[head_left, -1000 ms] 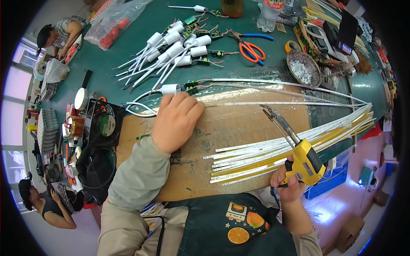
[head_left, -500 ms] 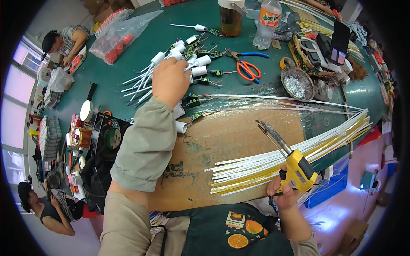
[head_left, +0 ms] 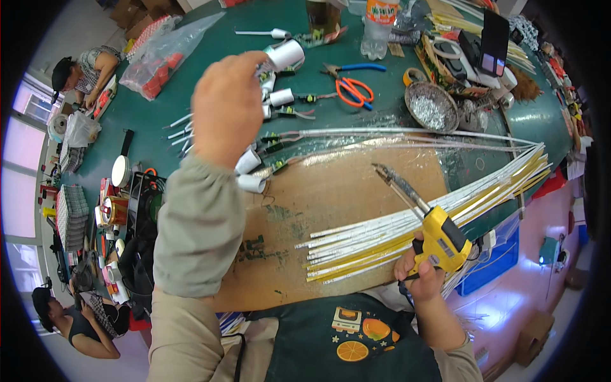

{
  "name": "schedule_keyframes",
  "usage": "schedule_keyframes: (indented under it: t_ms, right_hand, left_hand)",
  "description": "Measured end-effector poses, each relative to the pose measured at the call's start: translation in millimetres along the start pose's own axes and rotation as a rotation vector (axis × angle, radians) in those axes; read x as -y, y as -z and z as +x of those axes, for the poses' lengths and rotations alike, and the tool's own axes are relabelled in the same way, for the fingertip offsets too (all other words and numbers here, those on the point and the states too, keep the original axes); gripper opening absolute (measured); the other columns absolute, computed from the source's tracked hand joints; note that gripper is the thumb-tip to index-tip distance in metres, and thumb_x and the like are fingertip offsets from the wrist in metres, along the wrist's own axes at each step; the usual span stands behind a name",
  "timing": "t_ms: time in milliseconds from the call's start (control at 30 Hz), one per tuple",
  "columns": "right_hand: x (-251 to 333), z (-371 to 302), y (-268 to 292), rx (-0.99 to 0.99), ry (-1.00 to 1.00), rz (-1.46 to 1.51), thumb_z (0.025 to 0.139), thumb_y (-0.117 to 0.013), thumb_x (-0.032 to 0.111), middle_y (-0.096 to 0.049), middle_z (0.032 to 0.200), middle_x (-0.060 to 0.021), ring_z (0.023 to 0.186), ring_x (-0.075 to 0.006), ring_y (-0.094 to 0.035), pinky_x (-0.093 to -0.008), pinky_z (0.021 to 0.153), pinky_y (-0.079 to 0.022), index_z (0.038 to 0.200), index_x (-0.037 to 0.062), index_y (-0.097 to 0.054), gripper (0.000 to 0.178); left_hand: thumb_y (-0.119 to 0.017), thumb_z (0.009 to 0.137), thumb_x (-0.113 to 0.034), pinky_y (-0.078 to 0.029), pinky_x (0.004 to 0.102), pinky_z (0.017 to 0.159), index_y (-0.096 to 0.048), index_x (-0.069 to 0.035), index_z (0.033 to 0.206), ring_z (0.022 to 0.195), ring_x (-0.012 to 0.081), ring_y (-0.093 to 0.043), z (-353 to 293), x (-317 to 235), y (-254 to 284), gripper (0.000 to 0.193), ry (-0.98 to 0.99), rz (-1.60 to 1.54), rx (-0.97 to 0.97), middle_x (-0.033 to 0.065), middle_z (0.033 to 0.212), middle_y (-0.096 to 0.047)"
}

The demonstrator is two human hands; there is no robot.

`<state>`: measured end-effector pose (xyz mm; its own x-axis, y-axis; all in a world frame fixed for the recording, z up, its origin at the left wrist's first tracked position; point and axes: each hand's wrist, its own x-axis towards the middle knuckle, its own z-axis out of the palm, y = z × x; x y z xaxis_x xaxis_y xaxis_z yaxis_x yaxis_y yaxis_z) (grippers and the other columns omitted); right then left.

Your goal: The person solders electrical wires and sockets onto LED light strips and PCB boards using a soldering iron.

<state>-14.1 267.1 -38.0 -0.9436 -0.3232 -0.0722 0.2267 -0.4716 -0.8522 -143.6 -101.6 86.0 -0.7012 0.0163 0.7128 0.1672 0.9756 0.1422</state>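
Note:
Raised over the pile of wired parts, my left hand (head_left: 226, 105) is closed on a white plastic cylinder (head_left: 285, 56), lifted off the table. Other white cylinders (head_left: 280, 97) with white wires and small green circuit boards (head_left: 307, 98) lie under and beside it, partly hidden by the hand. My right hand (head_left: 420, 274) is wrapped round the grip of a yellow soldering gun (head_left: 447, 240), its metal tip slanting up and left over the cardboard. Below the tip lies a bundle of white and yellow LED strips (head_left: 369, 248). Two strips run from circuit boards along the cardboard's far edge.
Cardboard (head_left: 344, 191) covers the near table. Orange-and-blue pliers (head_left: 355, 91), a bowl of silvery bits (head_left: 433, 108), a roll of tape (head_left: 414, 76) and a plastic bottle (head_left: 377, 32) stand beyond. A black fan-like frame (head_left: 145, 204) is at left. Other people sit at left.
My left hand has risen from the pile and moved left, lifting a white cylinder. My right hand keeps the soldering gun in nearly the same place. The view has shifted slightly.

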Motion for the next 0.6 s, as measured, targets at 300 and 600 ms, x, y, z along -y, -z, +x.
schedule_keyframes:
  t_ms: [300,600]
  right_hand:
    - [2.3,3.5,-4.4,-0.002,-0.009,0.102,0.087,-0.074,0.034,-0.055,0.072,-0.0057,0.056,-0.0166,-0.053,-0.0310,0.053,-0.048,0.138,0.0000,-0.041,0.069]
    - [4.3,-0.2,-3.9,-0.032,-0.009,0.106,0.086,-0.076,0.031,-0.057,0.073,-0.0071,0.057,-0.0174,-0.054,-0.0317,0.055,-0.049,0.138,-0.0007,-0.041,0.070]
  left_hand:
    - [-0.060,0.081,0.005,-0.048,0.0419,0.074,-0.065,-0.004,0.110,0.085,0.0329,-0.060,-130.8,-37.4,93.5,0.031,0.087,-0.019,0.480,0.0134,0.092,-0.063]
    - [-0.071,0.077,-0.009,-0.045,0.0432,0.084,-0.065,-0.007,0.108,0.096,0.0305,-0.059,-135.4,-60.8,54.1,0.032,0.088,-0.209,0.424,0.0086,0.104,-0.064]
